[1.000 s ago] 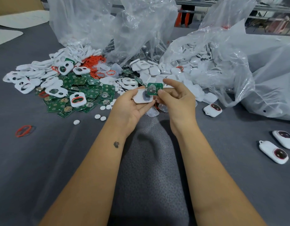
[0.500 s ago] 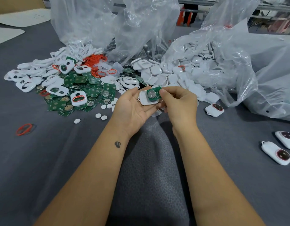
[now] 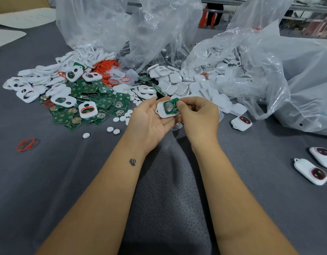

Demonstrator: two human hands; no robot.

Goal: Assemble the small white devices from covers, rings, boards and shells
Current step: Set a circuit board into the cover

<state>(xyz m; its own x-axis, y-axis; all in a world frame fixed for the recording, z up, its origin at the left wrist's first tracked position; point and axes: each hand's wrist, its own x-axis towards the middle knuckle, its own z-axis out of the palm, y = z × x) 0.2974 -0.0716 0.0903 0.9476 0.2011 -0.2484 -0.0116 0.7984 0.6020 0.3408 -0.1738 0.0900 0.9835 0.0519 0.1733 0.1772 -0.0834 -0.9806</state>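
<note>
My left hand (image 3: 149, 120) lies palm up above the grey mat and holds a small white cover (image 3: 161, 112) on its fingers, thumb at the cover's upper edge. A green board (image 3: 170, 107) with a round silver cell sits on that cover. My right hand (image 3: 198, 116) pinches the board's right edge between thumb and fingertips. To the left lie heaps of white covers (image 3: 48, 85), green boards (image 3: 89, 100) and orange rings (image 3: 105, 67). White shells (image 3: 186, 83) spill from a bag behind my hands.
Clear plastic bags (image 3: 260, 74) rise at the back and right. Finished white devices lie at the right (image 3: 241, 123), (image 3: 310, 173), (image 3: 322, 156). A loose orange ring (image 3: 26, 144) and small white discs (image 3: 113, 129) lie on the grey mat (image 3: 168, 199).
The right hand has brought the green board down from above the cover onto it. Both hands have stayed close together in the same place.
</note>
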